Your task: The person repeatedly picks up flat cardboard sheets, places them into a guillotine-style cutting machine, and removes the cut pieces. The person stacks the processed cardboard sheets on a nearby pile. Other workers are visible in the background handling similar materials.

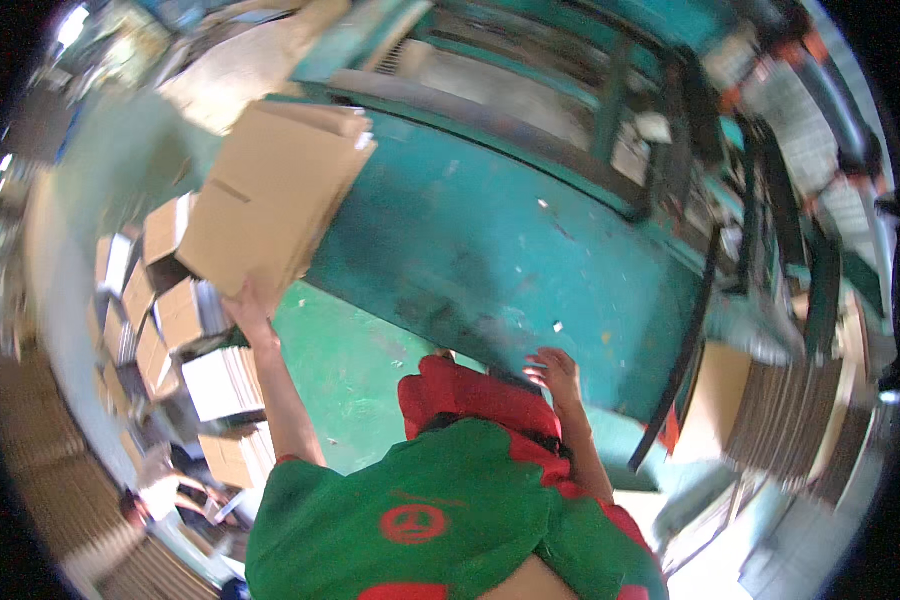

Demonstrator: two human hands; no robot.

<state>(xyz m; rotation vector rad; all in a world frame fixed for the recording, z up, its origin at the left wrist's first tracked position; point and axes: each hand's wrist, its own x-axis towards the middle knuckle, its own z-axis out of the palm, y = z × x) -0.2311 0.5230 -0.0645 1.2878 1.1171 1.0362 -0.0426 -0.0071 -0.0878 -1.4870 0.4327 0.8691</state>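
Note:
A stack of flat brown cardboard sheets (pixel 255 200) lies tilted over the left end of the teal machine table (pixel 450 220). My left hand (pixel 253 308) is at its near corner, closed on the edge; some of its fingers are hidden by the cardboard. Over the near edge of the table, in front of my body, my right hand (pixel 554 376) holds nothing, its fingers loosely apart.
Several bundles of folded cardboard (pixel 185 315) stand on the floor at the left. More upright cardboard sheets (pixel 780 415) are at the right, past a dark bar (pixel 685 350). Machine framework (pixel 610 100) runs along the far side. Another person (pixel 165 490) works at the lower left.

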